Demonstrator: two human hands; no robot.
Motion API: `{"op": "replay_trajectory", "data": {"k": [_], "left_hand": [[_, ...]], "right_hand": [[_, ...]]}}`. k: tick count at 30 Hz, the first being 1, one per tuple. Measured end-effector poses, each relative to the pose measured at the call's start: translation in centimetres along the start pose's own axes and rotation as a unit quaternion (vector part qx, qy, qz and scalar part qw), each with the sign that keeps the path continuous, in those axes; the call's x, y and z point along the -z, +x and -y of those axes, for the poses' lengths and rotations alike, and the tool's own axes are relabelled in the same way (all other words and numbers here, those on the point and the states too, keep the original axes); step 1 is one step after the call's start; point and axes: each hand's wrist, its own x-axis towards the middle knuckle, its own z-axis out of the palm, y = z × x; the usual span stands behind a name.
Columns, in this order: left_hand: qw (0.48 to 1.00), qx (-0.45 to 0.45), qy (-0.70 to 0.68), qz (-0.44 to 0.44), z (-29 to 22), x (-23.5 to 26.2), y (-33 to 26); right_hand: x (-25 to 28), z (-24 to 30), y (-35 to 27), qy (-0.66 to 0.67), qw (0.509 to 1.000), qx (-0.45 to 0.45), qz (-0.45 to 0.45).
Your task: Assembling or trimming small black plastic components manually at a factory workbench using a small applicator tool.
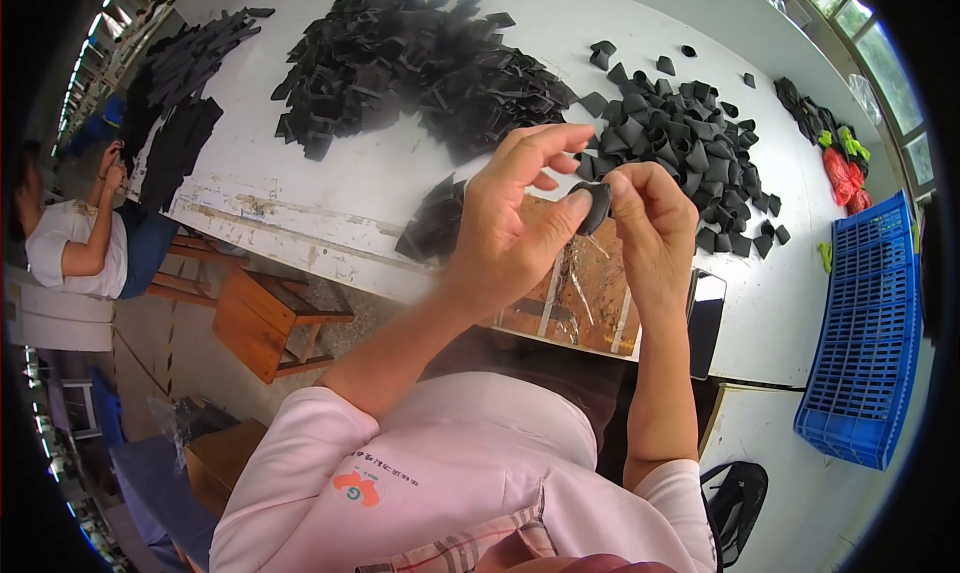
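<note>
A small black piece of soft sheet material (597, 213), bent into a curve, is held up between my hands over a brown board. My right hand (655, 233) pinches its upper right edge between thumb and fingertips. My left hand (505, 213) has its thumb pressed on the piece's left side, the index finger stretched out above; its grip behind the piece is partly hidden. The brown board (522, 318) carries shiny, stringy residue and pale strips. Beside my left wrist lie several flat black pieces (432, 223). To the right of my hands, many curled black pieces (680, 133) form a heap.
Large piles of flat black pieces (350, 63) cover the far white table (330, 198). A dark flat device (706, 318) lies right of the board. A blue crate (865, 323) stands at the right. A wooden stool (255, 318) and a seated person (85, 248) are at left.
</note>
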Motion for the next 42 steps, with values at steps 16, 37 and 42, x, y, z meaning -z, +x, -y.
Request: {"op": "replay_trajectory", "data": {"k": [16, 37, 42], "left_hand": [[0.951, 0.105, -0.254, -0.143, 0.3, -0.3, -0.5], [0.994, 0.058, -0.090, -0.011, 1.2, 0.1, -0.1], [0.995, 0.037, -0.076, -0.050, 1.0, -0.2, -0.4]], "right_hand": [[-1.0, 1.6, -1.0, -0.223, 0.937, 0.260, -0.064], [-0.3, 1.7, -0.9, -0.193, 0.962, 0.192, 0.024], [-0.1, 2.1, -0.4, -0.181, 0.958, 0.222, 0.029]]}}
